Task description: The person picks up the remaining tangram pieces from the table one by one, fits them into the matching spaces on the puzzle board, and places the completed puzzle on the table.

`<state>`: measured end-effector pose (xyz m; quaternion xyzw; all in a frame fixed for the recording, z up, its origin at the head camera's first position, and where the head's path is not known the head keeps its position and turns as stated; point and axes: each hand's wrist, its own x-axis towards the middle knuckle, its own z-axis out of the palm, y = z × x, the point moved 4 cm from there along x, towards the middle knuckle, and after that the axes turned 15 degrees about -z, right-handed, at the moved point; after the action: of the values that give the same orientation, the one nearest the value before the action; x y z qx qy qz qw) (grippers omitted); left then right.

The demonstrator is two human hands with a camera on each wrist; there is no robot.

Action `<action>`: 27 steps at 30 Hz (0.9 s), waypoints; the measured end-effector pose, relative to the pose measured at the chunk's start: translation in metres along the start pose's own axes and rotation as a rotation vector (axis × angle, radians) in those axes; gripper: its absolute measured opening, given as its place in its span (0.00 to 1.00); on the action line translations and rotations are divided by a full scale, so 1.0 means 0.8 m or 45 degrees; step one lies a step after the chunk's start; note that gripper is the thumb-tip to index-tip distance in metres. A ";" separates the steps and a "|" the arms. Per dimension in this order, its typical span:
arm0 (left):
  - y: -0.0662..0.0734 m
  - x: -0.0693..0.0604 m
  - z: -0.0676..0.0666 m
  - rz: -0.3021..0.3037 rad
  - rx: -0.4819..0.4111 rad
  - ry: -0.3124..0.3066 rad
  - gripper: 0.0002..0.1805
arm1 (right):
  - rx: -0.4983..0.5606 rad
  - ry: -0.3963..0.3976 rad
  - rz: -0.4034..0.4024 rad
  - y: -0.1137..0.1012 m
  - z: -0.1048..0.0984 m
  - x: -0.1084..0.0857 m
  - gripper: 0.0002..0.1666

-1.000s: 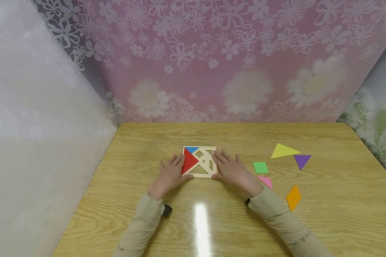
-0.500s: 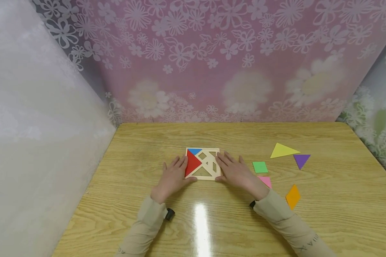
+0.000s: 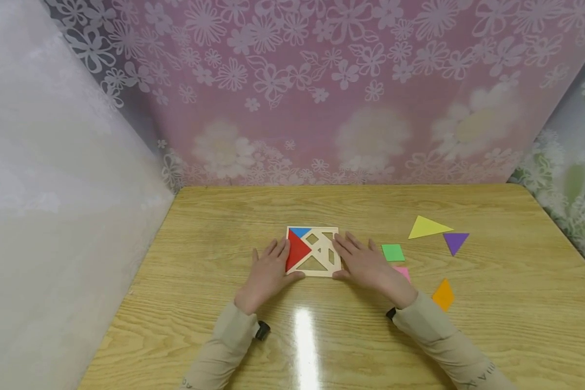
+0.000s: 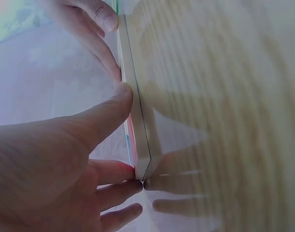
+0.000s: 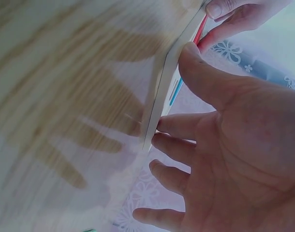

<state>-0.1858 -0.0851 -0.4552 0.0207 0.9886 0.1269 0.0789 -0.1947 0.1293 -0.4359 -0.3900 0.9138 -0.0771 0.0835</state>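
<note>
A wooden tangram tray lies flat on the table between both hands. It holds a red triangle and a blue triangle; its other cut-outs show bare. My left hand touches the tray's left side with nearly straight fingers, thumb at the near edge. Opposite it, my right hand rests along the right side, its thumb at the near right corner. In the left wrist view, the thumb presses the tray's edge. In the right wrist view, thumb and fingertips meet the tray's side.
Loose pieces lie to the right: a green square, a partly hidden pink piece, a yellow triangle, a purple triangle and an orange parallelogram. A flowered curtain hangs behind the wooden table.
Both hands have slid the tray a little to the right and slightly nearer. The right forearm now covers more of the pink piece. The loose pieces stay in place.
</note>
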 end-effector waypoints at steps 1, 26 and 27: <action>0.001 0.000 0.001 0.003 0.000 0.002 0.48 | 0.001 0.000 0.003 0.001 0.000 -0.001 0.47; 0.030 -0.014 0.012 0.018 0.036 0.016 0.49 | -0.020 0.008 -0.029 0.005 -0.002 -0.034 0.46; 0.031 -0.015 0.013 0.018 0.036 0.011 0.49 | -0.013 0.009 -0.025 0.004 -0.002 -0.035 0.46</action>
<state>-0.1720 -0.0590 -0.4569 0.0282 0.9904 0.1136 0.0733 -0.1783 0.1520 -0.4326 -0.3992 0.9105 -0.0745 0.0775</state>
